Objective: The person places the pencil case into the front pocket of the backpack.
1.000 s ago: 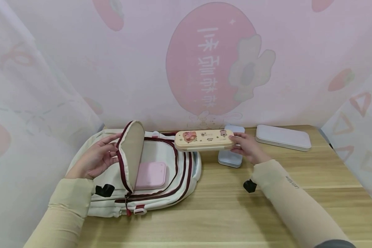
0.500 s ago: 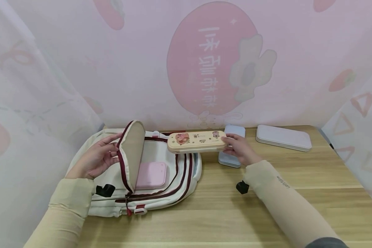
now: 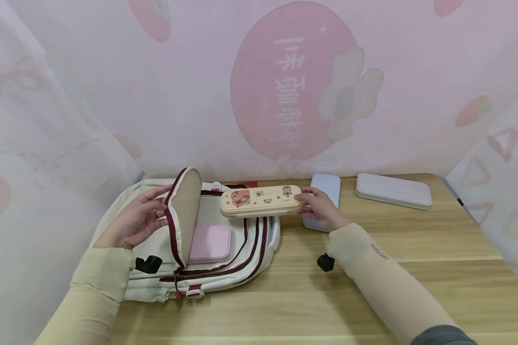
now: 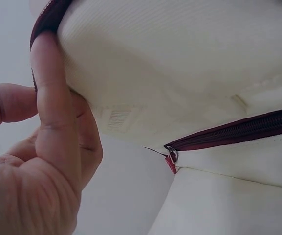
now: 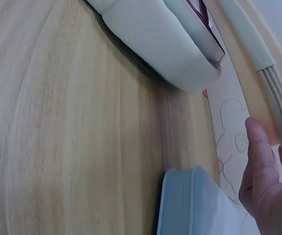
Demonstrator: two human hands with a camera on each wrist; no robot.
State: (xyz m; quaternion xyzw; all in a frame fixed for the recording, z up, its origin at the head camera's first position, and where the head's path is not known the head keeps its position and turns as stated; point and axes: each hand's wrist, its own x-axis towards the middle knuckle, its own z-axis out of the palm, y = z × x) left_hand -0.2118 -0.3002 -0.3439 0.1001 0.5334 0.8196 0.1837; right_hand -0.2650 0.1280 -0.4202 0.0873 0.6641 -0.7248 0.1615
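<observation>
Wooden tbl (image 3: 259, 311) w/ cream backpack (image 3: 144, 292) on L half; L hand (image 3: 140, 218) pinches edge of raised flap (image 3: 187, 211), pocket (image 3: 211, 211) agape. White case (image 3: 393, 190) lies back R. R hand (image 3: 321, 208) grips R end of yellow case (image 3: 261, 201), held above backpack's R part. Blue case (image 3: 328, 187) near R hand. Pink case (image 3: 211, 243) in pocket, by flap

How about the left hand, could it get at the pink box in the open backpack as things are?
Probably not directly: the left hand holds the raised flap, which stands between it and the pink box. It would likely have to reach around.
</observation>
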